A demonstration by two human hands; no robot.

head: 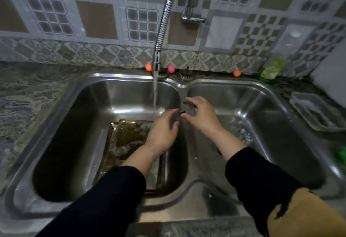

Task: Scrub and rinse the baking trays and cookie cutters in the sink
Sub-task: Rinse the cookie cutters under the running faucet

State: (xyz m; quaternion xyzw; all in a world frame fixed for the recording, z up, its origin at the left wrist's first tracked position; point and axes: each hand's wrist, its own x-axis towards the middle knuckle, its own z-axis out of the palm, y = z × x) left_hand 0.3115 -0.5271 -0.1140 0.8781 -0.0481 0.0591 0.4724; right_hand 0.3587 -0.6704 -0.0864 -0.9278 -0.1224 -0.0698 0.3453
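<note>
Patterned tiles back a marble worktop (28,94) and double sink (184,85). Right hand (201,114) pinches a small blurred cookie cutter (189,108) above the divider; left hand (163,130), fingers loose, hovers beside it. Below the left grip, a baking tray (129,133) holds murky water.

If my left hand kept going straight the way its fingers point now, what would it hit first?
Probably the small cookie cutter held in the right hand; the left hand's fingertips already point at it, nearly touching. Depth is unclear, and the water stream falls just beside.
</note>
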